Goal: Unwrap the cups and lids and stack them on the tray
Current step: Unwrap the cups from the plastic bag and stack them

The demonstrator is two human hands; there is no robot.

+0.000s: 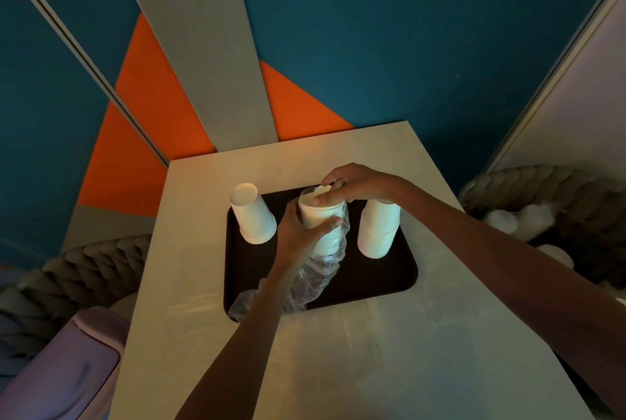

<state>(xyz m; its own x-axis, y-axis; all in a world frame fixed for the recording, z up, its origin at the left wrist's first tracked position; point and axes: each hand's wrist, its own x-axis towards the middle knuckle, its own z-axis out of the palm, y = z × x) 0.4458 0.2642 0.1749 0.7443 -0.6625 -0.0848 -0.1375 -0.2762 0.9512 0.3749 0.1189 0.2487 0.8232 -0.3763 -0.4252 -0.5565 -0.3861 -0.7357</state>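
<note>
A black tray (372, 280) lies on a pale table (355, 352). At its left stands an upside-down white paper cup (252, 214). A stack of white cups (377, 230) stands at its right. In the middle a stack of white lids or cups (321, 213) sits in a clear plastic sleeve (315, 279) that trails toward the tray's near edge. My left hand (299, 231) grips this stack around its side. My right hand (355, 184) pinches the sleeve's open top at the stack's rim.
The table stands against a blue, orange and grey wall (372, 47). Grey braided cushions (67, 270) lie to the left and right (542, 192). A purple lidded bin (67, 369) sits at the lower left.
</note>
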